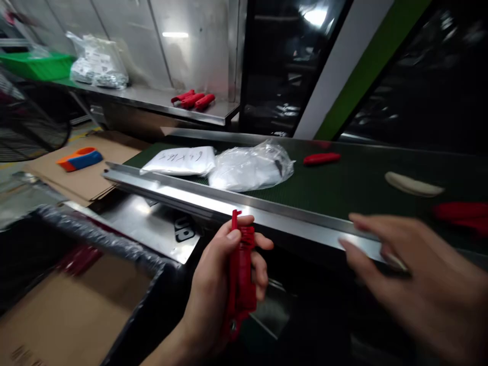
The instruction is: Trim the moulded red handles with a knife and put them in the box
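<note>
In the lower middle, my left hand point(213, 284) is wrapped round a red plastic housing point(244, 274). The housing stands nearly upright, with ribs near its top and a thin prong above my thumb. My right hand point(427, 274), smeared by motion, hovers at the belt's near edge on the right. Its thumb and forefinger are apart, while the lower fingers curl round a small pale object point(394, 260) that I cannot make out. Beyond that hand lie a red part point(463, 213) and a pale curved piece point(414, 185) on the dark green belt point(354, 178).
A metal rail point(297, 227) edges the belt, where a white packet point(179, 161), a clear plastic bag point(251, 168) and a red piece point(322, 158) lie. Several red parts point(193, 99) rest on the shelf behind. At left are cardboard point(87, 185) and an orange-blue object point(81, 158).
</note>
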Action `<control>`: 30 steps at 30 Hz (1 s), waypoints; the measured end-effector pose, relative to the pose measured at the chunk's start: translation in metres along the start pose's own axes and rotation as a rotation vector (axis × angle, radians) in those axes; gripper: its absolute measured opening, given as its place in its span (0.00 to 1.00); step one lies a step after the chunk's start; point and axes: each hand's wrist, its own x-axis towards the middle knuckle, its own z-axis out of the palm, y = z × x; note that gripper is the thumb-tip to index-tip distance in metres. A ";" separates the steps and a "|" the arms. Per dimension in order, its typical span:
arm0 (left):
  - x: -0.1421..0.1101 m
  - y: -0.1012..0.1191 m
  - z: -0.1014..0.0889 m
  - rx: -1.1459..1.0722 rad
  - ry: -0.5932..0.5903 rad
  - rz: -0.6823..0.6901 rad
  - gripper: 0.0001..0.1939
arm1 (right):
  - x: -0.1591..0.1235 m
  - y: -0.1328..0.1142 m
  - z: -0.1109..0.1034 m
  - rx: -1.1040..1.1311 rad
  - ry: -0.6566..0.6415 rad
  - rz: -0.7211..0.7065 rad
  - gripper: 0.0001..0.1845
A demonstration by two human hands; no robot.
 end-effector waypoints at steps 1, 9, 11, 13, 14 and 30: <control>0.008 0.004 0.008 0.124 -0.057 0.041 0.17 | 0.024 0.020 0.000 -0.088 -0.043 0.048 0.17; 0.142 0.016 0.087 1.671 -0.555 0.823 0.18 | 0.172 0.162 0.063 -0.316 -0.419 0.385 0.18; 0.173 0.007 0.094 1.758 -0.608 0.823 0.14 | 0.184 0.180 0.077 -0.304 -0.442 0.402 0.19; 0.193 -0.005 0.093 1.821 -0.633 0.827 0.13 | 0.189 0.192 0.086 -0.283 -0.453 0.389 0.18; 0.200 -0.011 0.091 1.839 -0.638 0.835 0.13 | 0.189 0.196 0.087 -0.270 -0.455 0.374 0.18; 0.110 0.028 0.074 1.477 -0.314 1.020 0.29 | 0.101 0.073 -0.037 0.196 -0.117 0.063 0.13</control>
